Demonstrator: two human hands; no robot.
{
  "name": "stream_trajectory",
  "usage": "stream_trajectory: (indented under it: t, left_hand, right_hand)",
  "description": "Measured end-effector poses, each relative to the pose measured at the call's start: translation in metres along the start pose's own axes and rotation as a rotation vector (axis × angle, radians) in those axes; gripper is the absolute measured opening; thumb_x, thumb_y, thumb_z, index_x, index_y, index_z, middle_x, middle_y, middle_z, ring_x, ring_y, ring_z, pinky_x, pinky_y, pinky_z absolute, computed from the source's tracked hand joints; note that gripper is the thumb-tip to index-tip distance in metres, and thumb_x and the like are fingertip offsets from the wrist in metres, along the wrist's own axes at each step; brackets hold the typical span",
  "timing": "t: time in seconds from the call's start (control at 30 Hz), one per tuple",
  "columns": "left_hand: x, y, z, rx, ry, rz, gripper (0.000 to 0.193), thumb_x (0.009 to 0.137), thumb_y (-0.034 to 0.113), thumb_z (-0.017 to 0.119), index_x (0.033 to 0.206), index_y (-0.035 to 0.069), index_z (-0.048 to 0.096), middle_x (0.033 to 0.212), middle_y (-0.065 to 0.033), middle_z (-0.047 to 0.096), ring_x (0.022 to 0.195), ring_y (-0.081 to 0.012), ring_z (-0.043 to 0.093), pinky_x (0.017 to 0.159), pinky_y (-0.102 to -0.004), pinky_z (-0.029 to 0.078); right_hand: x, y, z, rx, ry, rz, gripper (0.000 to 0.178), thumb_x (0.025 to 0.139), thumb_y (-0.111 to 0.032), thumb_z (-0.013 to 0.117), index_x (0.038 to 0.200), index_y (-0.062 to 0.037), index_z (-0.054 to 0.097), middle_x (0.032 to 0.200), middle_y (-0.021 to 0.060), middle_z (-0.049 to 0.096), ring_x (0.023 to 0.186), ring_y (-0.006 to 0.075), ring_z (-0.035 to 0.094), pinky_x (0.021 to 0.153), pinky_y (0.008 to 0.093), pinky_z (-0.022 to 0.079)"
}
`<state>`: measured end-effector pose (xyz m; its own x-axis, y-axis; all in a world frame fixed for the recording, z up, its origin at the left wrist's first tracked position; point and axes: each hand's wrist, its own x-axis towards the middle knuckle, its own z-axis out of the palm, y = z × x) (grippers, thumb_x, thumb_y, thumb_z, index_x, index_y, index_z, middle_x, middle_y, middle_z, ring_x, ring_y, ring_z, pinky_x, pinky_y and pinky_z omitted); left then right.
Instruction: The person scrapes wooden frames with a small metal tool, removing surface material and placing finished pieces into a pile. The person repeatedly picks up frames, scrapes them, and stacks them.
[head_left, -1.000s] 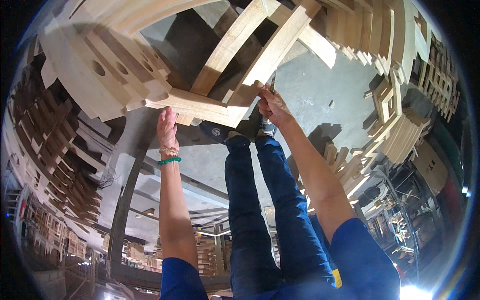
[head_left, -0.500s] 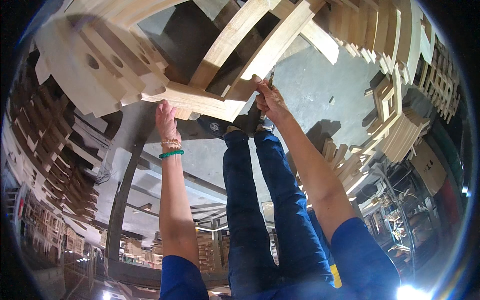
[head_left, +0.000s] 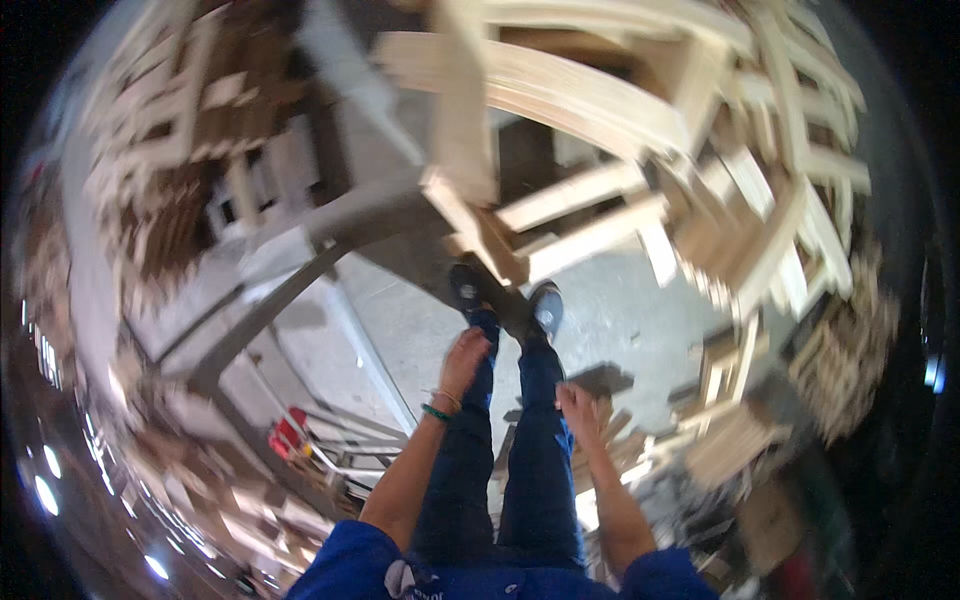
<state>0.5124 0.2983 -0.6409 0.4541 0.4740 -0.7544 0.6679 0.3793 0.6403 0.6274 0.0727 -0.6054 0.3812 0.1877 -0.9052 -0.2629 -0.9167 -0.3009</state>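
My left hand [head_left: 465, 362], with a green bead bracelet [head_left: 436, 412] and a paler one on its wrist, hangs in front of my left thigh. Its fingers look loosely apart and hold nothing that I can see. Beside my right thigh is my right hand [head_left: 580, 410], fingers curled in; blur hides whatever may be inside. Neither hand touches wood. Ahead of my shoes stands a pale wooden frame [head_left: 590, 235] of joined bars, with a broad curved slat [head_left: 560, 85] above it. Motion smears much of the wood.
Stacked wooden parts [head_left: 720, 230] lie to the right, with more cut pieces [head_left: 725, 445] lower down. At the left are a grey metal frame [head_left: 270, 310] and piled wood [head_left: 170, 210]. A red item [head_left: 288, 432] sits behind that metal frame. Grey floor [head_left: 620, 310] shows around my shoes.
Both hands have let go of the wooden frame and dropped back close to my thighs. My view has swung, so the frame now appears farther ahead, and the metal frame shows more.
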Motion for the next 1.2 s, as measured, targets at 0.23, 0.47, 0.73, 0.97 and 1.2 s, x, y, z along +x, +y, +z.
stream_trajectory:
  t: [0.23, 0.47, 0.73, 0.97, 1.2]
  left_hand:
    - [-0.137, 0.070, -0.006, -0.460, -0.035, -0.126, 0.039, 0.091, 0.025, 0.060, 0.121, 0.000, 0.055, 0.108, -0.0100, 0.063, 0.094, -0.0147, 0.059, 0.080, -0.0298, 0.048]
    - [-0.285, 0.109, -0.065, -0.440, 0.233, 0.140, 0.044, 0.092, 0.029, 0.057, 0.126, 0.000, 0.052, 0.115, -0.0105, 0.062, 0.107, -0.0173, 0.056, 0.093, -0.0307, 0.044]
    - [-0.402, 0.074, -0.073, -0.636, 0.835, 0.140, 0.042, 0.088, 0.032, 0.060, 0.118, 0.004, 0.059, 0.113, -0.0117, 0.064, 0.103, -0.0207, 0.060, 0.089, -0.0320, 0.047]
    - [-0.504, 0.039, -0.132, -0.347, 1.594, 0.000, 0.029, 0.082, 0.030, 0.065, 0.108, 0.017, 0.066, 0.104, -0.0097, 0.067, 0.097, -0.0276, 0.063, 0.085, -0.0353, 0.050]
    - [-0.570, -0.074, -0.221, -0.347, 1.896, -0.738, 0.084, 0.066, 0.046, 0.077, 0.132, 0.008, 0.042, 0.123, -0.0158, 0.055, 0.116, -0.0372, 0.050, 0.097, -0.0450, 0.043]
  right_hand:
    - [-0.067, 0.036, -0.034, 0.359, -0.087, -0.148, 0.025, 0.089, -0.030, 0.062, 0.092, -0.0052, 0.067, 0.066, 0.0004, 0.058, 0.053, 0.0059, 0.048, 0.049, 0.0219, 0.039]
    - [-0.101, -0.003, -0.127, -0.106, -0.192, 0.016, 0.029, 0.085, -0.031, 0.064, 0.091, -0.0026, 0.066, 0.064, 0.0029, 0.058, 0.038, 0.0060, 0.036, 0.033, 0.0245, 0.027]
    - [-0.098, -0.118, -0.151, -0.370, -0.218, -0.229, 0.030, 0.084, -0.032, 0.064, 0.092, -0.0034, 0.065, 0.066, 0.0045, 0.059, 0.038, 0.0065, 0.036, 0.033, 0.0242, 0.028]
    - [-0.129, -0.178, -0.143, -0.450, -0.189, -0.351, 0.031, 0.083, -0.033, 0.065, 0.094, -0.0042, 0.064, 0.068, 0.0058, 0.060, 0.038, 0.0070, 0.036, 0.033, 0.0239, 0.028]
    - [-0.178, -0.180, -0.097, -0.457, -0.209, -0.423, 0.033, 0.082, -0.033, 0.065, 0.097, -0.0045, 0.063, 0.071, 0.0075, 0.061, 0.038, 0.0073, 0.037, 0.034, 0.0236, 0.029]
